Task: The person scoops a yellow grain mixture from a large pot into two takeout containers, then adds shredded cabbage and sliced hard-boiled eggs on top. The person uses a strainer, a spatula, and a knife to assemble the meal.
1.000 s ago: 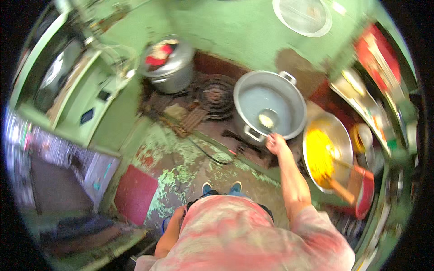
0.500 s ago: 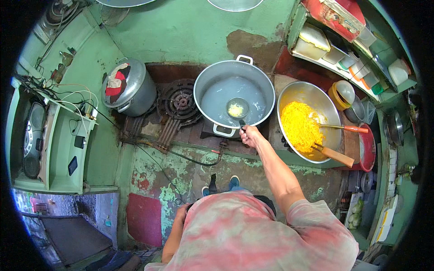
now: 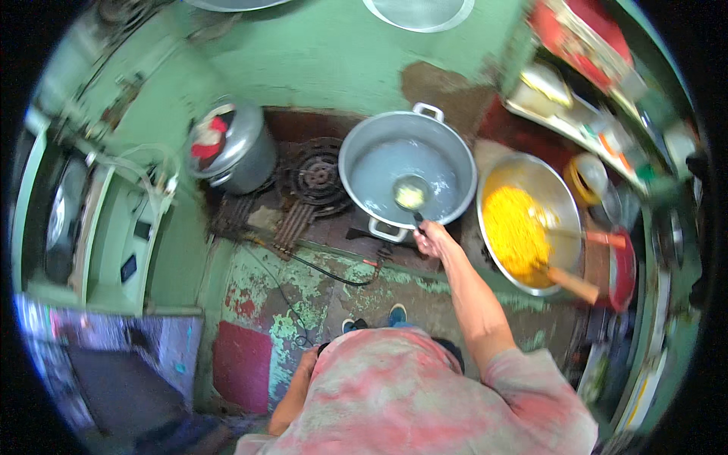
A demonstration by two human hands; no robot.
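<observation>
My right hand [image 3: 432,238] is wrapped around the dark handle [image 3: 418,218] of a round scoop [image 3: 424,200], its fingers pressed together at the near rim of a wide grey pot [image 3: 457,145]. The scoop lies within that pot, toward the near side, bearing pale yellowish food [image 3: 410,197]; I cannot tell whether its underside touches the cloudy liquid [image 3: 379,173]. My left hand [image 3: 309,359] is low beside the waist, its fingers too hidden for me to tell whether they are spread or pinching anything. Just right of the pot, a steel bowl [image 3: 563,203] contains bright yellow shreds [image 3: 514,231], with a red-handled utensil [image 3: 605,239] and a wooden-handled utensil [image 3: 572,284] leaning across its right side. To the left I note a dark burner [image 3: 321,177] and, beyond it, a lidded pot [image 3: 254,158] topped by a red-and-pale cloth [image 3: 211,140].
</observation>
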